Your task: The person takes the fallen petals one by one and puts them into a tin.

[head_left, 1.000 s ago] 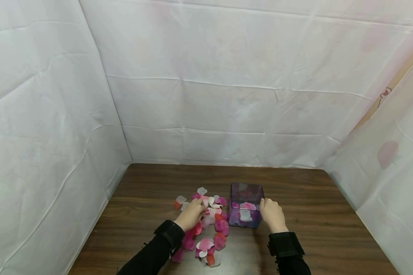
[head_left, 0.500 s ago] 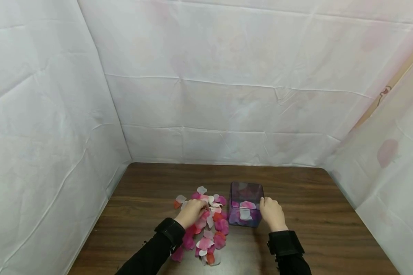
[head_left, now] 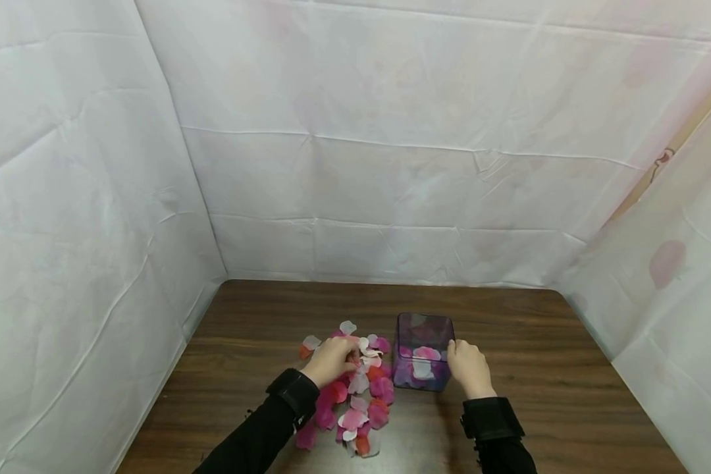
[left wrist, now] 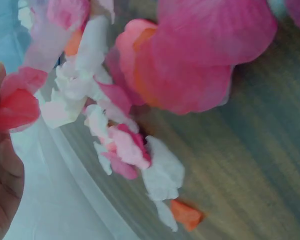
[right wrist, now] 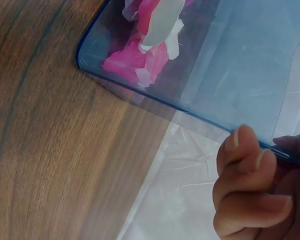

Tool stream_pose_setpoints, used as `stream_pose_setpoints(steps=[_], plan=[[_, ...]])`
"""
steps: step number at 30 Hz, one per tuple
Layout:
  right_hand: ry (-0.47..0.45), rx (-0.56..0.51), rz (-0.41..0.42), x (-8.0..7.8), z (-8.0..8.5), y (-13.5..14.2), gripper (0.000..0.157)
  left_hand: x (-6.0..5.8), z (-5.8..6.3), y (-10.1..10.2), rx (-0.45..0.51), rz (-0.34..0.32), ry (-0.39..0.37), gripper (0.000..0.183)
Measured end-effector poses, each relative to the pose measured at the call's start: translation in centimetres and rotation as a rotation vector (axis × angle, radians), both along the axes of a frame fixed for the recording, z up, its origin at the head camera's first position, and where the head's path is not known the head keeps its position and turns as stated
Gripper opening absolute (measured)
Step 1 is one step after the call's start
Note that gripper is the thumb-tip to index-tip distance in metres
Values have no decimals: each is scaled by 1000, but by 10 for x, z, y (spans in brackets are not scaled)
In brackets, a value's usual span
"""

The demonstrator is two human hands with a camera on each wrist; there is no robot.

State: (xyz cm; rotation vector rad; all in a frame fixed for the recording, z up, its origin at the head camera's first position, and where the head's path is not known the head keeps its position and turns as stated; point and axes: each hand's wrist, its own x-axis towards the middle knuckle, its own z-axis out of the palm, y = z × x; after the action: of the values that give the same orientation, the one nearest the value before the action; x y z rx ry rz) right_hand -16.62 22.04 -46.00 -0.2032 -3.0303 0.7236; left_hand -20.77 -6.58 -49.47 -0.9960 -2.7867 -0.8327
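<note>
My left hand (head_left: 330,363) is over the upper part of a loose heap of artificial flower petals (head_left: 358,383) in pink, magenta, white and orange. In the left wrist view its fingers pinch a few red-pink petals (left wrist: 15,106). To the right of the heap stands a see-through purple plastic box (head_left: 413,337), open at the top, with pink and white petals (head_left: 424,363) inside. My right hand (head_left: 469,370) grips the box's right side. In the right wrist view, curled fingers (right wrist: 242,167) are outside the wall, at the rim.
The brown wood-grain table (head_left: 545,368) carries the heap and the box. White cloth walls (head_left: 385,197) enclose it at the back and both sides. A strip of petals lies close along the box's left side.
My left hand has shifted slightly up and right over the petals, and some petals below it have moved. The right hand and the box stay in place.
</note>
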Motion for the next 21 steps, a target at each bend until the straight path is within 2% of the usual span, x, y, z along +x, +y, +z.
stream_pose_setpoints(steps=[5,9,13,15,18,21], plan=[[7,10,-1,1,-1,0,36,-4,14,6,2,19,16,30],[11,9,6,1,-1,-1,35,-5,25,11,4,18,-4,23],[14,10,3,1,-1,-1,35,-8,27,12,35,11,-48,8],[18,12,2,0,-1,-1,35,-8,26,12,43,20,-65,12],[16,7,-2,1,1,0,36,-8,28,14,44,46,-41,17],[6,3,-6,1,2,0,36,-8,37,22,67,53,15,14]])
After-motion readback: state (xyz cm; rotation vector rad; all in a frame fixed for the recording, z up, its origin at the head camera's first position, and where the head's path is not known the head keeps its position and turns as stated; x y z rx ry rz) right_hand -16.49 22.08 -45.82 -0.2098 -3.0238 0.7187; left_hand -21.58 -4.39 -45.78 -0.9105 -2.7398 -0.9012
